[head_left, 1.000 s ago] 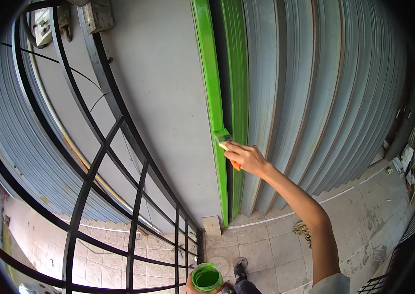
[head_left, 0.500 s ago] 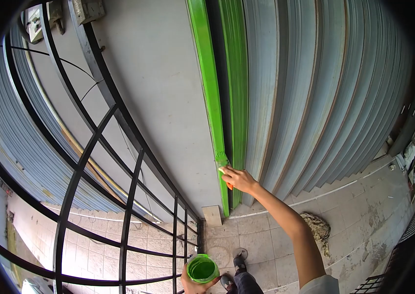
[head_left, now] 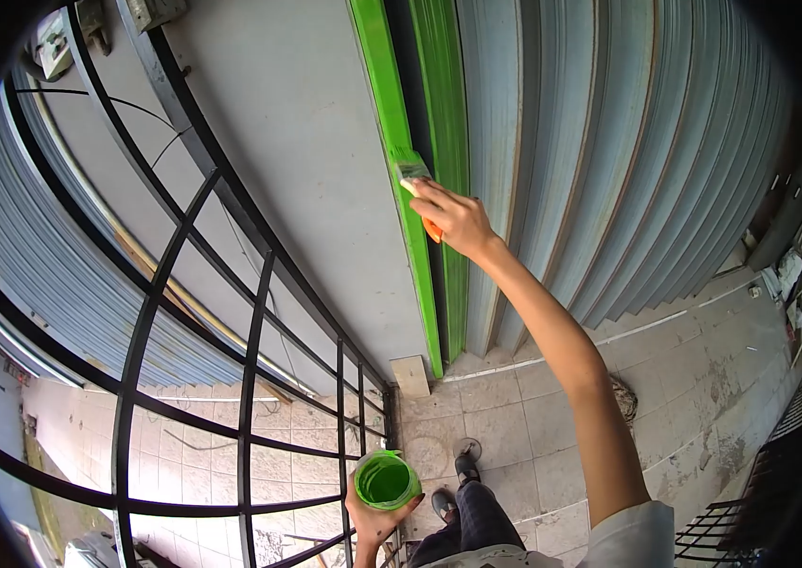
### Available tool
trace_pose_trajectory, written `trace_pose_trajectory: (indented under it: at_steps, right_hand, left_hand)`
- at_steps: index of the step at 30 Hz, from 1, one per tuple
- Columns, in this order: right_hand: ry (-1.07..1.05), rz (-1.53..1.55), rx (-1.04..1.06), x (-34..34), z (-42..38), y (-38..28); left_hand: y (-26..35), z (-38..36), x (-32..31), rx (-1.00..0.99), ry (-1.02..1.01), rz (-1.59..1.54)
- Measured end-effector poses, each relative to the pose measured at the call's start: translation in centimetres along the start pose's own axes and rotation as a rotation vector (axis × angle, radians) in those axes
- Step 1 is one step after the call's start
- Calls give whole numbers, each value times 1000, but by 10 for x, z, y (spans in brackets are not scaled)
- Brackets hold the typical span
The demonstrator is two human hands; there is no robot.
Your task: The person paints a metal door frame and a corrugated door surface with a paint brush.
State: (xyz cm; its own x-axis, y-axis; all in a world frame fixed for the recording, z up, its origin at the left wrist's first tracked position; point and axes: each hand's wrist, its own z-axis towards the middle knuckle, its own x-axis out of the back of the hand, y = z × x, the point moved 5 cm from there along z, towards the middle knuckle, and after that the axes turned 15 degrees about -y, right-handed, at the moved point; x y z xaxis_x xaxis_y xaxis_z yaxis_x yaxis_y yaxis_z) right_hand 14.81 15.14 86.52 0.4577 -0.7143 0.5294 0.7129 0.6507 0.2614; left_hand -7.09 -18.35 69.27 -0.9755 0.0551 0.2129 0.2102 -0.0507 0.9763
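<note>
My right hand grips a paintbrush with an orange-tipped handle. Its bristles, covered in green paint, press against the narrow green post at the edge of the pale wall. Beside that post runs a dark gap, then a green-painted panel strip of the folding metal shutter. Low in the view, my left hand is wrapped around a small tub of green paint, held upright with its mouth facing up. Wet-looking green paint coats the tub's inside and rim.
Grey unpainted shutter folds spread to the right. A black metal grille stands close on the left, near the tub. Tiled floor lies below, with a rag-like bundle partly behind my right arm. A small board leans at the wall's foot.
My right hand has moved the paintbrush up along the green post, from low on it to higher up. My left hand still holds the tub, now slightly higher in view.
</note>
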Motion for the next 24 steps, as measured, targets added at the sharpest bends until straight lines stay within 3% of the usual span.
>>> trace_pose_trajectory:
  at_steps: [3,4,6,7,9,10,12,14,15,16,17,18,19,21,24]
  right_hand:
    - [-335,155,-34,-73,-103,-33]
    - [-564,335,-73,-97,-146,-48]
    - [-721,443,-153,-95,-221,-84]
    - [-691,455,-278,-88,-262,-99]
    - [-665,490,-525,-57,-340,-131]
    - [-535,518,-676,-30,-371,-149]
    - [-639,533,-994,27,-442,-187]
    - [-631,357,-1323,94,-519,-231]
    - [-503,235,-1446,131,-558,-257]
    - [-579,94,-1849,167,-609,-287]
    - [-529,54,-2000,204,-651,-316]
    - [-623,-309,-2171,244,-672,-344]
    - [-766,-341,-2283,272,-718,-368]
    - [-890,-404,-2462,314,-729,-392]
    - [-831,-366,-2491,319,-718,-385]
  left_hand:
    - [-7,-4,2,-2,-4,-15]
    - [-10,-8,3,2,-4,-22]
    - [-8,-12,7,-17,0,-2]
    - [-8,-14,8,-25,0,13]
    - [-11,-19,11,-24,0,29]
    - [-10,-23,11,5,17,18]
    - [-11,-30,12,-15,58,14]
    - [-17,-36,13,12,72,50]
    - [-20,-39,13,17,83,59]
    - [-19,-40,12,23,91,68]
    - [-16,-41,10,-2,114,28]
    - [-17,-43,8,14,110,44]
    - [-20,-43,7,23,105,60]
    - [-22,-40,5,42,70,59]
    - [-19,-31,0,7,63,67]
